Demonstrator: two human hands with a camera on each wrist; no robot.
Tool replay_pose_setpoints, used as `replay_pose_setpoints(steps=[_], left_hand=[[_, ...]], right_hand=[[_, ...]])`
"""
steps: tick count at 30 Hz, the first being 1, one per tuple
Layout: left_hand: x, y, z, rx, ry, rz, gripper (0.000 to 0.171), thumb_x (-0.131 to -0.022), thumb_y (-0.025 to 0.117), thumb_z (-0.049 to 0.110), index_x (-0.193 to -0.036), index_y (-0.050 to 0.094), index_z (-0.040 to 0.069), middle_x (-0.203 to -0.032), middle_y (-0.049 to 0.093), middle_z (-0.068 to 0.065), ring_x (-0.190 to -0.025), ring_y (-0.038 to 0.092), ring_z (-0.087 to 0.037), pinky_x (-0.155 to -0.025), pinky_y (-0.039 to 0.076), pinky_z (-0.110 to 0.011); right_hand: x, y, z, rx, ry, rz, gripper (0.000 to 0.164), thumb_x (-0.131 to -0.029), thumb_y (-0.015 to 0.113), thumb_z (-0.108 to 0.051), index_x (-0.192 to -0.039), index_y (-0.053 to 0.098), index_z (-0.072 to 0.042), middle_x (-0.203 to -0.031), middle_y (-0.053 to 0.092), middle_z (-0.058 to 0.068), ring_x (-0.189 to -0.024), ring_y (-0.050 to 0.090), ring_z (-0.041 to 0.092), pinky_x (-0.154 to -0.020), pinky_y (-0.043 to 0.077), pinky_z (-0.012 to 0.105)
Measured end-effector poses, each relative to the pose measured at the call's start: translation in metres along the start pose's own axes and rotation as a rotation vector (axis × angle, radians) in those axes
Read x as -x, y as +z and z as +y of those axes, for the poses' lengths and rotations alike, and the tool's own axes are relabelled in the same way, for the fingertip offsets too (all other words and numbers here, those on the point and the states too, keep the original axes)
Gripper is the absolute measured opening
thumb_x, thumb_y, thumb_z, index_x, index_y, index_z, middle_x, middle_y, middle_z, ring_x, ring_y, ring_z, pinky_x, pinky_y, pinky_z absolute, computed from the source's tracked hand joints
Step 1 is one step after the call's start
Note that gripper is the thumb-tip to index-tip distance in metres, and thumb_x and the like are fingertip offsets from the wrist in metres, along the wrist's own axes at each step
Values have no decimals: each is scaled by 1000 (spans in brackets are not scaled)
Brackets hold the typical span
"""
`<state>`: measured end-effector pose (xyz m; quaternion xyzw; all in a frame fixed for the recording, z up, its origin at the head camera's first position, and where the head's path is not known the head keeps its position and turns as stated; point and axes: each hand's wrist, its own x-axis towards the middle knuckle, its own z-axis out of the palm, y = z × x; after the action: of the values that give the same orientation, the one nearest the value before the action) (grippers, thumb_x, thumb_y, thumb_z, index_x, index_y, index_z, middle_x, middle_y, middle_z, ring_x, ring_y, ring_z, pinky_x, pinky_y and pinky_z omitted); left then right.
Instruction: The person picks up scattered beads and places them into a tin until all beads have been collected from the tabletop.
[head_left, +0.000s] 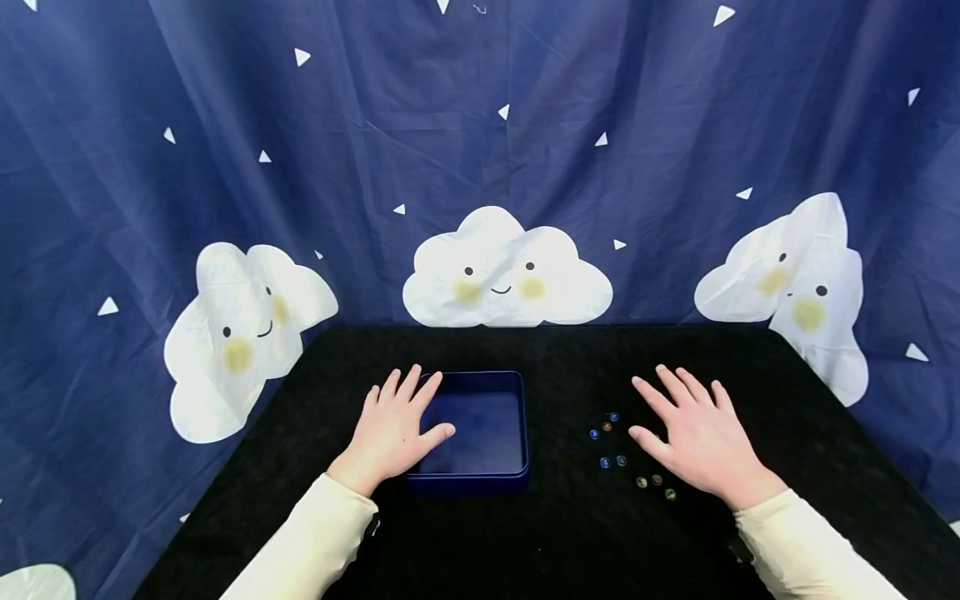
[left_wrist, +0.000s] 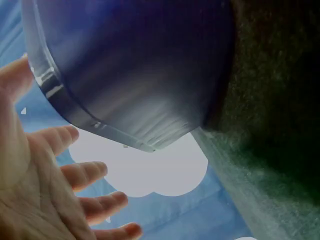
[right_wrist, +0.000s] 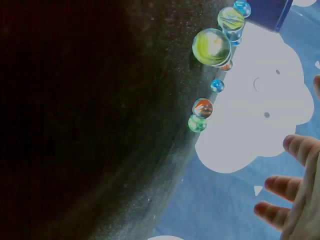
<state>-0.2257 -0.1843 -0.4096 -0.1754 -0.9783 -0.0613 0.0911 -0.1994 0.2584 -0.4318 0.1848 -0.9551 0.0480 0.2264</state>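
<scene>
A dark blue open-topped rectangular box sits left of centre on the black cloth. My left hand is over its left edge with fingers spread, holding nothing. In the left wrist view, the box's side wall shows beside that hand's palm and fingers; whether they touch cannot be told. To the right of the box lie several glass marbles, among them a blue one, a yellow-swirled one and an orange-streaked one. My right hand hovers just right of them, fingers spread, nothing in its grasp. It may hide other marbles.
Black cloth covers the table. A dark blue curtain with white clouds and triangles hangs behind it and at both sides. The table's back edge runs close to the curtain.
</scene>
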Motion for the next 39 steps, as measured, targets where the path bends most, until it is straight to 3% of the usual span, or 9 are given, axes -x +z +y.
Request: replay_pose_setpoints(steps=[9, 17, 23, 26, 30, 35, 39], left_hand=[[1, 3, -7, 182, -105, -56, 78, -94, 65, 46, -159, 34, 15, -161, 31, -17, -138, 42, -42, -98, 44, -64], [-4, 8, -19, 247, -181, -67, 70, -97, 62, 30, -156, 35, 7, -155, 41, -19, -134, 48, -39, -103, 42, -58], [-10, 15, -31, 352, -212, -71, 65, -92, 60, 16, -151, 39, -3, -124, 63, -15, -117, 58, -32, -102, 43, -50], [-12, 18, -34, 473, -238, -100, 65, -89, 57, 9, -150, 40, -4, -110, 62, -8, -86, 67, -25, -83, 54, -42], [-14, 20, -38, 661, -271, -154, 65, -87, 53, 3, -150, 40, -1, -104, 57, -9, -56, 61, -20, -52, 55, -35], [-16, 24, -47, 888, -295, -235, 64, -90, 55, 3, -151, 38, 2, -98, 53, -12, -65, 56, -22, -50, 55, -34], [-17, 29, -54, 1048, -288, -286, 62, -93, 56, 1, -152, 35, 1, -93, 51, -11, -68, 53, -21, -52, 54, -33]], right_hand=[[0, -2, 0, -29, 16, -39, 67, -92, 63, -56, -146, 55, -18, -150, 46, 20, -137, 39, 43, -104, 23, 72], [1, 1, 4, -58, 26, -77, 66, -94, 62, -54, -147, 52, -17, -152, 44, 21, -138, 37, 44, -104, 22, 73], [2, 4, 10, -101, 48, -121, 64, -93, 66, -49, -145, 54, -15, -150, 45, 22, -139, 36, 45, -105, 22, 73], [3, 5, 12, -133, 57, -143, 60, -92, 68, -47, -141, 58, -14, -147, 48, 22, -139, 36, 45, -104, 22, 74], [5, 6, 16, -152, 55, -158, 55, -90, 71, -45, -135, 63, -15, -142, 52, 21, -134, 42, 46, -102, 27, 72], [6, 9, 22, -167, 23, -135, 42, -84, 77, -34, -121, 72, -14, -124, 63, 15, -114, 57, 41, -95, 41, 62], [6, 12, 24, -188, 10, -143, 31, -82, 79, -31, -109, 75, -17, -109, 67, 5, -103, 61, 36, -88, 47, 56]])
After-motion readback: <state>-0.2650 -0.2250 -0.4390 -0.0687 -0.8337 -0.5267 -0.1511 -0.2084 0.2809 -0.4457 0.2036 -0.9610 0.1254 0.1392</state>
